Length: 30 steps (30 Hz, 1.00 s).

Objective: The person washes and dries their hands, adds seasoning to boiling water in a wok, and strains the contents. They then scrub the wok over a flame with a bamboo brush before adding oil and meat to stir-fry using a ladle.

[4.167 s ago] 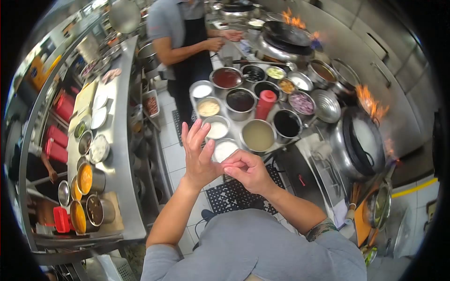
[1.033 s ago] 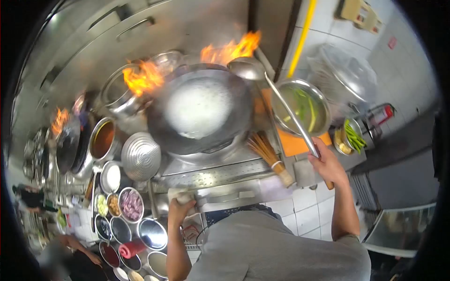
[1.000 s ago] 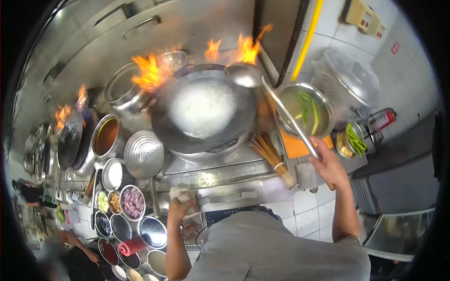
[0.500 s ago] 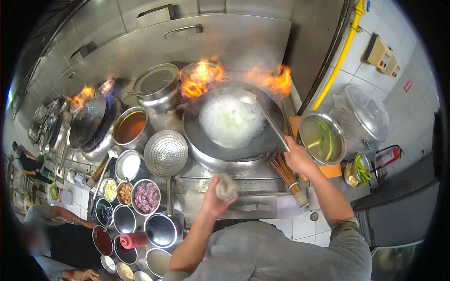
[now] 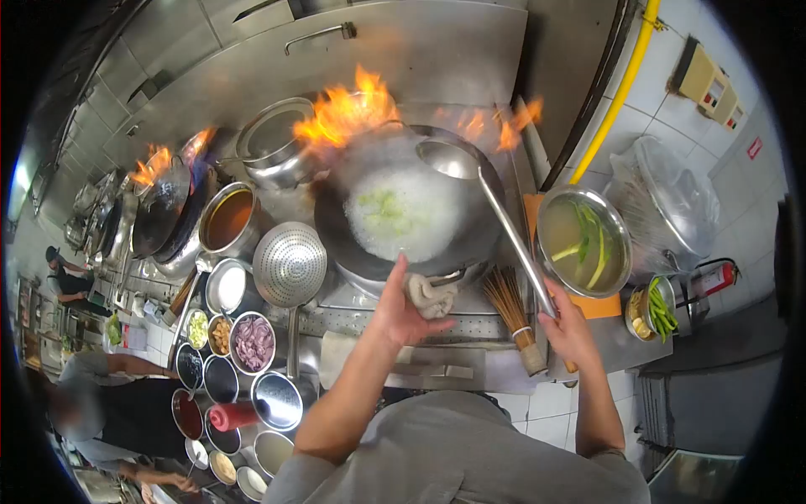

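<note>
My right hand (image 5: 573, 334) is closed around the handle of a ladle (image 5: 453, 160), whose bowl hangs over the far right part of a wok (image 5: 478, 227). White foaming liquid (image 5: 424, 223) with pale green pieces bubbles in the wok. At the wok's near rim, a folded beige cloth (image 5: 431, 296) lies over the wok's handle. My left hand (image 5: 401, 312) is right against the cloth, its thumb and fingers spread apart around the cloth's near-left side. Flames (image 5: 357, 107) rise behind the wok.
A perforated skimmer (image 5: 290, 265) lies left of the wok, near a pot of brown liquid (image 5: 231, 220). Bowls of ingredients, one with sliced onions (image 5: 253, 343), stand lower left beside a co-worker (image 5: 126, 412). A bamboo brush (image 5: 514, 323) and a pot with green stalks (image 5: 585, 244) are at right.
My left hand has brought the cloth forward to the wok's near rim and its fingers have spread. The ladle has lifted out of the foam, my right hand lower. Pale green pieces now show.
</note>
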Each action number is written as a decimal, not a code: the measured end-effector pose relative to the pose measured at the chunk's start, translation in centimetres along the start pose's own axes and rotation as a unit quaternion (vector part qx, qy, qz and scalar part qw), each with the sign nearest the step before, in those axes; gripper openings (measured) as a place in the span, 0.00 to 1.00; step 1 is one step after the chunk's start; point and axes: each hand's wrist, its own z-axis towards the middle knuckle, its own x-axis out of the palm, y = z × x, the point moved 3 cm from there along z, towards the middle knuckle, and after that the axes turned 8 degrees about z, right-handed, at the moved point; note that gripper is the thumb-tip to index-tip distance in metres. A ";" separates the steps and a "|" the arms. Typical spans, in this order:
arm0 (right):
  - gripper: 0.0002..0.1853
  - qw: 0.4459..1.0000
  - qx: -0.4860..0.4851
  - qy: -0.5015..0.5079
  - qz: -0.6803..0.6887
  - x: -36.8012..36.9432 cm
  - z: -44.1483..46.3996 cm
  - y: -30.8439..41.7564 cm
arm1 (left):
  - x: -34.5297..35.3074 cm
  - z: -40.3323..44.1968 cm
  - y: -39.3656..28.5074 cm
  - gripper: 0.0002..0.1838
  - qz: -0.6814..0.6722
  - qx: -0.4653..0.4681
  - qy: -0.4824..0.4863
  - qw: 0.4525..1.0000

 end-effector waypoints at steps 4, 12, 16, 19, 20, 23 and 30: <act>0.33 0.975 0.085 0.044 0.200 -1.2 -0.4 -2.3 | -1.3 6.7 1.0 0.20 0.034 0.012 -0.070 0.997; 0.33 0.992 0.021 0.031 0.122 -1.9 5.3 -0.7 | -4.4 0.6 2.2 0.14 -0.034 0.092 -0.124 0.987; 0.32 0.983 -0.124 -0.026 -0.134 -2.3 11.1 4.6 | -3.3 -4.3 2.9 0.22 0.008 0.082 -0.073 0.994; 0.31 0.972 -0.125 0.008 -0.200 -2.1 15.4 8.5 | -2.9 -6.4 3.4 0.22 -0.004 0.084 -0.067 0.994; 0.31 0.965 -0.149 0.023 -0.212 -2.0 16.6 9.1 | -3.9 -6.7 3.6 0.22 -0.010 0.073 -0.052 0.996; 0.31 0.952 -0.151 0.075 -0.255 -0.9 17.4 12.9 | -5.6 -8.4 4.0 0.22 -0.027 0.078 -0.055 0.995; 0.32 0.920 -0.155 0.164 -0.321 0.9 17.2 18.9 | -9.3 -12.9 4.0 0.23 -0.039 0.095 -0.001 0.995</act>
